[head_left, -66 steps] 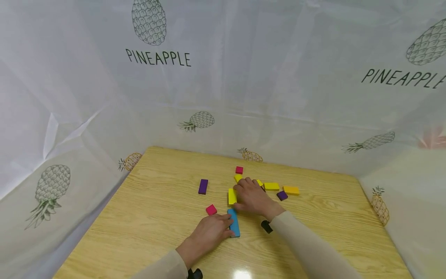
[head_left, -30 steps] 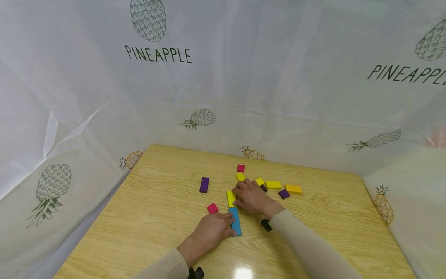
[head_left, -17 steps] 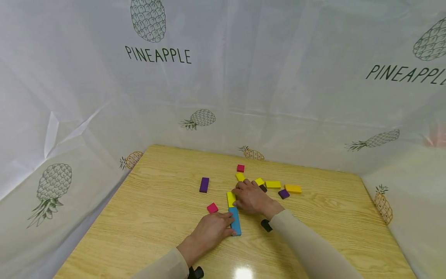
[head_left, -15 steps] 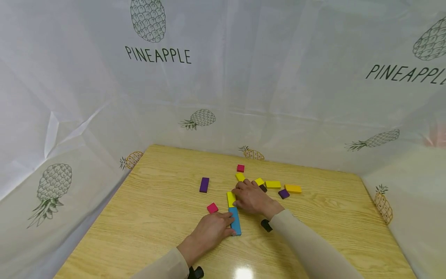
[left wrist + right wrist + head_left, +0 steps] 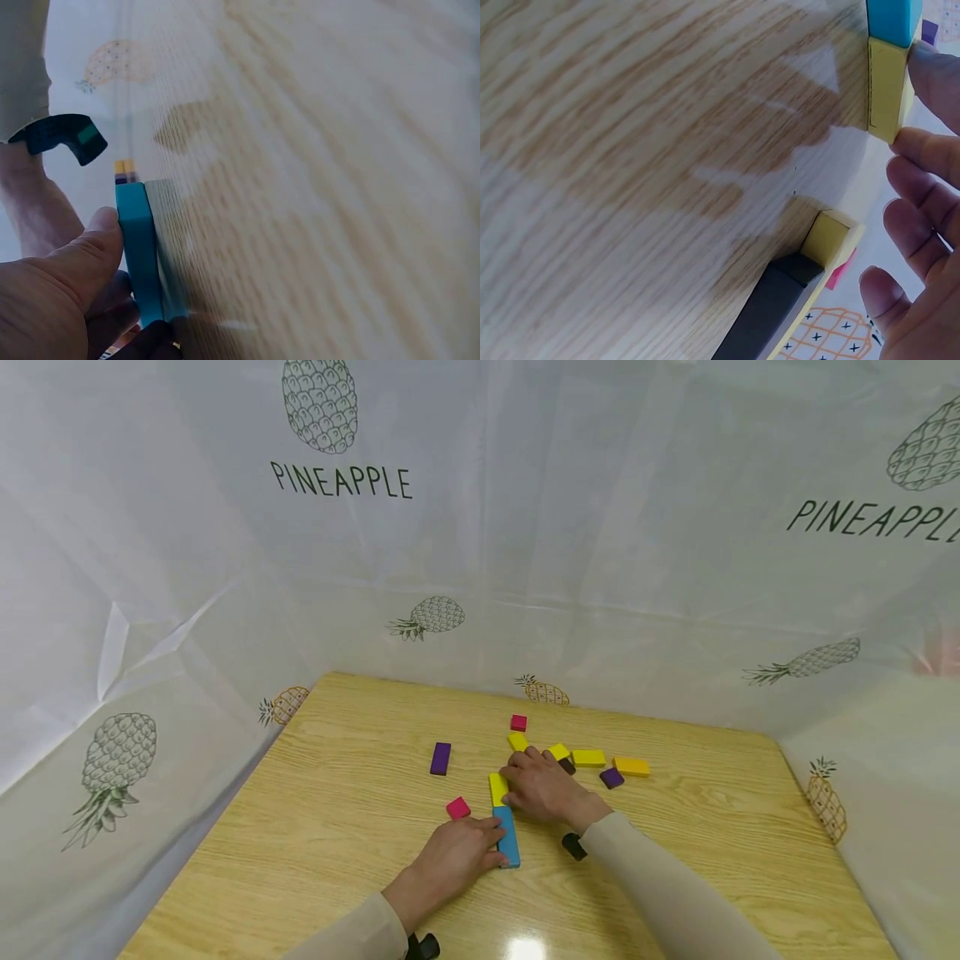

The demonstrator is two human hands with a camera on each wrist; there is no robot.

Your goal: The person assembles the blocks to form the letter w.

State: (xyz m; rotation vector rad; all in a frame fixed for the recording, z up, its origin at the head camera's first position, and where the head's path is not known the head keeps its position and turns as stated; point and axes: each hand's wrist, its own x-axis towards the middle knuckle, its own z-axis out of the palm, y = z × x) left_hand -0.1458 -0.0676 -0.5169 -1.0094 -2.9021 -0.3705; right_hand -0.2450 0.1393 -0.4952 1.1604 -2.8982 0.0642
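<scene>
On the wooden table, my left hand point(image 5: 450, 858) holds a long blue block point(image 5: 507, 842) along its sides, thumb point(image 5: 103, 220) near one end and fingers further along. My right hand point(image 5: 542, 787) pinches a yellow block point(image 5: 497, 789) between thumb and index finger, its other fingers loosely bent and off the block. The yellow block stands end to end against the far end of the blue block, roughly in one line. In the right wrist view the two ends meet where the blue block point(image 5: 894, 19) borders the yellow block point(image 5: 889, 86).
A red block point(image 5: 458, 808) lies just beyond the left hand, a purple block point(image 5: 440, 758) farther back. Behind the right hand are a red block point(image 5: 518, 722), several yellow blocks, a black block point(image 5: 769, 304), a small purple block point(image 5: 612, 777) and an orange block point(image 5: 632, 767).
Over the first second or so, the right hand shifted the yellow block into line against the blue block's far end. Since then both hands have stayed still.
</scene>
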